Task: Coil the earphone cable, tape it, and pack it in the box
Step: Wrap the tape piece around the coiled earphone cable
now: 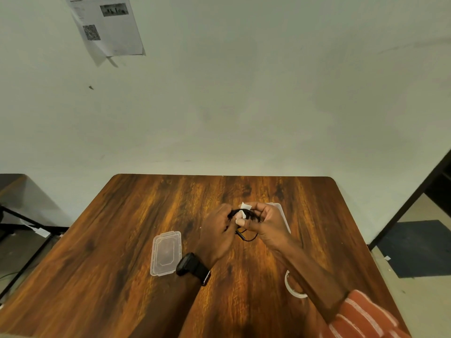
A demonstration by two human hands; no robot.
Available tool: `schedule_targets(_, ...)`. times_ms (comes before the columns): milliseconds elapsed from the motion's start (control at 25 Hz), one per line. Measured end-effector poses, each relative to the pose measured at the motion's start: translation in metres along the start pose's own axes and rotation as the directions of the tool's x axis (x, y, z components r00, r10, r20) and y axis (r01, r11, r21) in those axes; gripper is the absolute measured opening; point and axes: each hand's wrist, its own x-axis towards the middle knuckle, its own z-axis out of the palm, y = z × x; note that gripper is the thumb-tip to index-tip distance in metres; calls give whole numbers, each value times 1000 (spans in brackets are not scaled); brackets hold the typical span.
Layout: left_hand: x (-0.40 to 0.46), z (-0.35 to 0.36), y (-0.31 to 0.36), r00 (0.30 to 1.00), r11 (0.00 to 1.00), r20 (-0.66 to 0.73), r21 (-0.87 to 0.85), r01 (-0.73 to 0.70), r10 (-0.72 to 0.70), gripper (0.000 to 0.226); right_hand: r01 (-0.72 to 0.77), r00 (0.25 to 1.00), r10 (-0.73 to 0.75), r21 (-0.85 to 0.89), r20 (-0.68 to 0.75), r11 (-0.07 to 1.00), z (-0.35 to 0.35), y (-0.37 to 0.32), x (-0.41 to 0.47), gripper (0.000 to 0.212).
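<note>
My feed is dim and warm-toned, soft overall. The hands (244, 228) blur slightly. A faint sheen lies along the surface (122, 240) grain, with a dark shadow near the bottom edge. Wide-angle bending curves the edges.

Wooden table (122, 240), clear lid (166, 253), tape roll (291, 286)

The surface (136, 240) is dark brown wood grain with orange-amber streaks. The earphone cable (246, 236) is black; the tape piece (244, 206) on it is white. The lid (166, 252) is clear plastic. The tape roll (291, 286) is white. The watch (192, 267) is black. The sleeve (366, 315) is rust-orange with white stripes.
</note>
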Motion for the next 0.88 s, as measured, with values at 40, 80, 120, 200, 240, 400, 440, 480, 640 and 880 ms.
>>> schedule_targets(40,0,0,0,1000,999,-18,-33,22,-23,42,9,1000,-9,-12,-5,1000,1,-1,0,35)
schedule_targets(80,1,0,-1,998,997,-35,-59,45,-47,43,14,1000,-14,-18,-9,1000,1,-2,0,33)
schedule_targets(120,1,0,-1,996,994,-51,-81,70,-74,45,15,1000,-16,-22,-13,1000,2,-2,0,31)
schedule_targets(200,1,-1,0,988,986,-83,-122,116,-127,47,10,1000,-10,-15,-10,1000,3,-4,1,27)
schedule_targets(240,0,-1,0,985,982,-95,-133,133,-146,46,6,1000,-7,-17,-5,1000,4,-4,1,26)
schedule_targets(400,-3,-3,5,978,985,-154,-116,126,-144,34,23,998,-30,-148,-47,989,11,-2,1,26)
schedule_targets(440,-3,-4,6,976,987,-169,-106,120,-137,29,24,997,-37,-169,-72,985,13,-1,1,26)
schedule_targets(480,-2,-4,7,974,987,-178,-108,120,-138,23,21,994,-39,-179,-99,984,14,0,2,25)
schedule_targets(640,-1,-4,8,975,969,-121,-189,160,-184,15,-38,988,20,-114,-155,993,14,3,7,19)
schedule_targets(880,4,-7,-3,953,881,60,-368,297,-296,16,-26,996,23,-22,-89,999,7,5,7,17)
